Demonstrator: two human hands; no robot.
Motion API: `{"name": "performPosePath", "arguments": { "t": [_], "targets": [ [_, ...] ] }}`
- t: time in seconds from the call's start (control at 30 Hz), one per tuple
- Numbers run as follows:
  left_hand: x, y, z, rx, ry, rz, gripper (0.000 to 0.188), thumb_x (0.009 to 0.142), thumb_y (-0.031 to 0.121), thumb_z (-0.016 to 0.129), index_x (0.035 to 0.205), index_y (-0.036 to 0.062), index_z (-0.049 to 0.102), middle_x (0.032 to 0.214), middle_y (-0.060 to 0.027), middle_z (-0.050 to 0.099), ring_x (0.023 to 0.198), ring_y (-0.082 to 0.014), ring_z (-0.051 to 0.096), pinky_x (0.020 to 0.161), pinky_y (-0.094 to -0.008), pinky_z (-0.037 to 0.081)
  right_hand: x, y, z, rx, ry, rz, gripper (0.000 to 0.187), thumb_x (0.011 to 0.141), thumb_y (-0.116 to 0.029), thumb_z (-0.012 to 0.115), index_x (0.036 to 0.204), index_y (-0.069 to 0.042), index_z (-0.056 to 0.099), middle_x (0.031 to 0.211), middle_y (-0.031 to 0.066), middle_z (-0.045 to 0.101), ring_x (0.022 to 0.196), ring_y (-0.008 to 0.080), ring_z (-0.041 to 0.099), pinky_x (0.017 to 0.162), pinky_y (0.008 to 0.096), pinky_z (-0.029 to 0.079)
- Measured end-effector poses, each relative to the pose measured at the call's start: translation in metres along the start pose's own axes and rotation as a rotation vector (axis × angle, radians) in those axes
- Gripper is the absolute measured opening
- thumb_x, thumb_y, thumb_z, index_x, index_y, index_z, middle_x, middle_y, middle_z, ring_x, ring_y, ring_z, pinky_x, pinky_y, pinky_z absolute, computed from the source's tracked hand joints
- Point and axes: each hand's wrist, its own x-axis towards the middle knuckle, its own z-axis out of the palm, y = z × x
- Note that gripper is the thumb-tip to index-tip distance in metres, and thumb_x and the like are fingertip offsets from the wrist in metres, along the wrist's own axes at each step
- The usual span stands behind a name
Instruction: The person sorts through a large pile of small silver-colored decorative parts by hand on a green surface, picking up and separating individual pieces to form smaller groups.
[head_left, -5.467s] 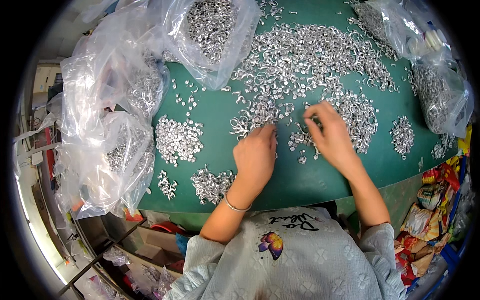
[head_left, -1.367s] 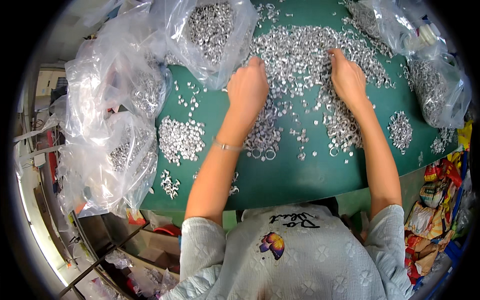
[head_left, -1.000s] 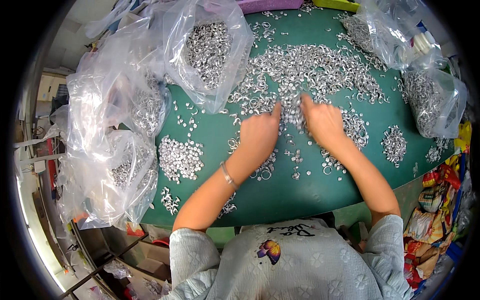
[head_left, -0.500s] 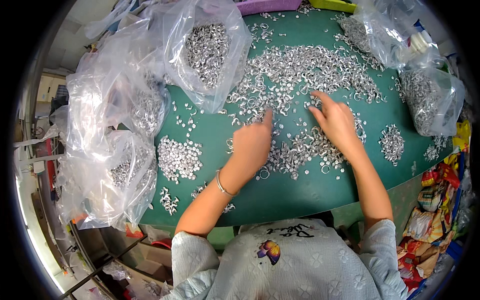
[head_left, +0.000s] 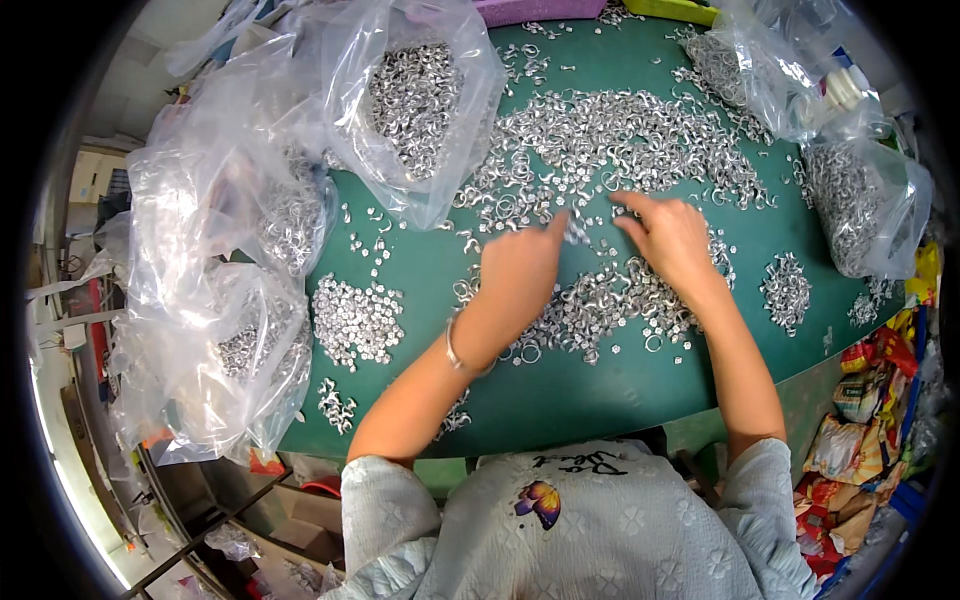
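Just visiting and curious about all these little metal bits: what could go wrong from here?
The left forearm crosses over a small pile near the front edge of the table; a brush might scatter pieces. Near the left hand and right hand, the big spread and nearer heap lie close, so they could get mixed.

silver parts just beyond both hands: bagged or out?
Out: the silver parts lie loose, spread over the green table, with no plastic around them.

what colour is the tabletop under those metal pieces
The tabletop is green, clearest in the head view.
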Motion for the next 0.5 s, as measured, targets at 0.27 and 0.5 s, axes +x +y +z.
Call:
{"name": "performPosePath", "arguments": {
  "t": [0.27,0.5],
  "targets": [
    [-0.046,0.013,-0.027,-0.384,-0.014,-0.158,0.015,0.085,0.009,0.056,0.098,0.0053,0.065,0.07,-0.0153,0.063,0.055,-0.028,0.06,0.05,-0.0361,0.045,-0.012,0.003,0.0,0.851,-0.048,0.173,0.012,0.085,-0.015,0.059,0.087,-0.003,0.061,0.055,-0.0021,0.04,0.049,0.0098,0.038,0.042,0.0259,0.034],
    [-0.04,0.011,-0.013,-0.524,0.094,-0.148,0.013,0.083,0.008,0.06,0.093,0.0035,0.067,0.073,-0.0143,0.064,0.054,-0.0256,0.058,0.05,-0.033,0.044,-0.031,0.008,-0.021,1.583,-0.276,0.612,0.019,0.089,-0.021,0.054,0.087,-0.003,0.06,0.055,-0.0071,0.035,0.045,0.0084,0.03,0.038,0.0192,0.024]
  ]
}}
